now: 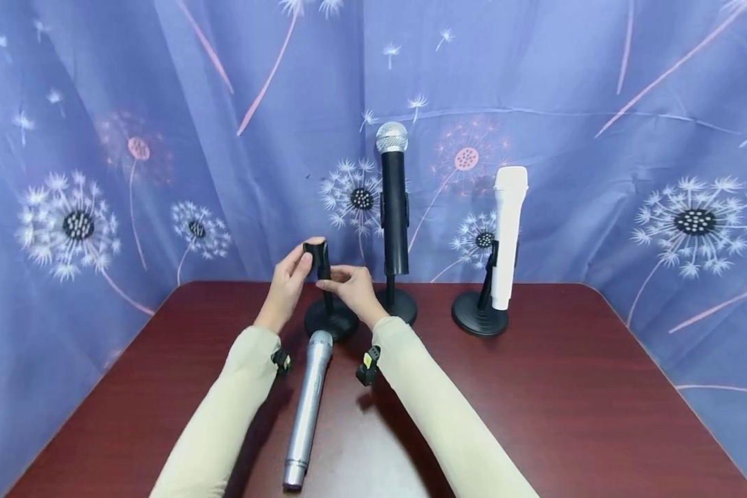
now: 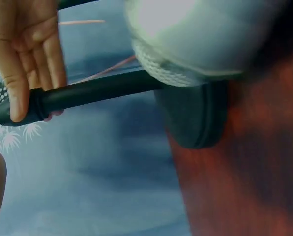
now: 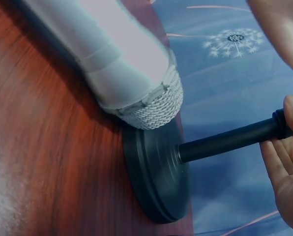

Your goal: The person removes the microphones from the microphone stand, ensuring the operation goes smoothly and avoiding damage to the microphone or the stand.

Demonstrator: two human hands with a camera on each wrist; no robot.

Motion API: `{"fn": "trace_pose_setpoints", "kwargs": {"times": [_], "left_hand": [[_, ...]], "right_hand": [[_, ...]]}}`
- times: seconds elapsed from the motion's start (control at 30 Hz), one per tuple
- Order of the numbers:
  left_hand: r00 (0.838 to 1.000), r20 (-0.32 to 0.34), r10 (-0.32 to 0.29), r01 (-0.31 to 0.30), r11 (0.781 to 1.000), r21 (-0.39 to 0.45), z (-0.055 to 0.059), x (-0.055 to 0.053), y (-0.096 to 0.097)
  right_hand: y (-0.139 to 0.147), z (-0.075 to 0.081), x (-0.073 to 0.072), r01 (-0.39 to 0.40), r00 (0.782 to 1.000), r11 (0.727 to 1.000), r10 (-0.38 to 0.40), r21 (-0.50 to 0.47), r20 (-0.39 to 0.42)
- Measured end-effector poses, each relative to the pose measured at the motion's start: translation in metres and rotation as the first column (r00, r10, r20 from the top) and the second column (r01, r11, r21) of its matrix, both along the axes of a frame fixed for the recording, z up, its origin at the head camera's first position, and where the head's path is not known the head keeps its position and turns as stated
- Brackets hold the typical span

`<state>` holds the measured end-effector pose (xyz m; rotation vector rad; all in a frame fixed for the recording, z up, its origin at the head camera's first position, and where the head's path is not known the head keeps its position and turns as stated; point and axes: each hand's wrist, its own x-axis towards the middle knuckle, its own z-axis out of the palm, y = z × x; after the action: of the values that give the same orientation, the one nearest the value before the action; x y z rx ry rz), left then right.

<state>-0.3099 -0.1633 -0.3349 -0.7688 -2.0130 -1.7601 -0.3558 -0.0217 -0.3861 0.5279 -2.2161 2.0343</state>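
Three microphones point(image 1: 308, 408), one lying; three stands point(image 1: 479, 319); left hand point(image 1: 288, 281), right hand point(image 1: 355, 290): fingers of both pinching leftmost stand point(image 1: 324, 321)

In the head view, the right hand point(image 1: 355, 289) hides part of the left stand point(image 1: 328, 321) and of the middle stand point(image 1: 404, 308); the white mic point(image 1: 509, 228) hides part of its own stand point(image 1: 476, 319). The bottom edge cuts off both sleeves point(image 1: 205, 422) and the table point(image 1: 566, 401). The silver mic point(image 1: 308, 408) is blurred and cropped at the left wrist view's top. The right wrist view's right edge crops the left hand point(image 3: 286, 27).
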Motion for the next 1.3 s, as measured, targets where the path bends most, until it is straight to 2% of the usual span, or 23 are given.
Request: {"fn": "trace_pose_setpoints", "kwargs": {"times": [0.07, 0.1, 0.17, 0.27, 0.4, 0.43, 0.53, 0.8, 1.03, 1.3], "left_hand": [[1.0, 0.03, 0.004, -0.004, 1.0, -0.009, -0.005, 0.007, -0.003], [0.999, 0.033, 0.002, -0.002, 1.0, -0.013, -0.009, 0.006, -0.005], [0.999, 0.041, -0.003, 0.004, 1.0, -0.028, -0.009, 0.006, -0.007], [0.997, 0.068, -0.027, 0.031, 0.998, -0.056, -0.017, 0.001, -0.009], [0.993, 0.115, -0.029, 0.04, 0.994, -0.1, -0.023, 0.006, -0.01], [0.991, 0.128, -0.037, 0.05, 0.994, -0.101, -0.021, 0.01, -0.01], [0.989, 0.14, -0.053, 0.068, 0.992, -0.102, -0.023, 0.011, -0.011], [0.987, 0.131, -0.089, 0.104, 0.988, -0.111, -0.021, 0.006, -0.011], [0.988, 0.122, -0.089, 0.105, 0.986, -0.131, -0.018, 0.003, -0.012], [0.984, 0.134, -0.116, 0.132, 0.985, -0.114, -0.023, 0.003, -0.014]], "right_hand": [[-0.001, -0.003, 0.003, -0.016, 1.0, 1.0, 0.016, 0.025, 0.002], [-0.001, -0.004, 0.004, -0.018, 1.0, 0.999, 0.018, 0.035, -0.002], [-0.001, -0.004, 0.005, -0.016, 1.0, 0.999, 0.016, 0.046, -0.016], [0.001, -0.004, 0.004, 0.012, 1.0, 0.998, -0.01, 0.059, -0.025], [0.001, -0.005, 0.004, 0.024, 1.0, 0.997, -0.022, 0.08, -0.019], [0.001, -0.006, 0.004, 0.025, 1.0, 0.996, -0.023, 0.085, -0.018], [0.002, -0.009, 0.005, 0.021, 1.0, 0.996, -0.02, 0.088, -0.01], [0.004, -0.004, 0.003, 0.03, 0.999, 0.995, -0.026, 0.095, -0.044], [0.005, -0.001, 0.001, 0.037, 0.998, 0.994, -0.031, 0.103, -0.056], [0.002, -0.005, 0.001, 0.04, 0.997, 0.994, -0.034, 0.098, -0.063]]}}
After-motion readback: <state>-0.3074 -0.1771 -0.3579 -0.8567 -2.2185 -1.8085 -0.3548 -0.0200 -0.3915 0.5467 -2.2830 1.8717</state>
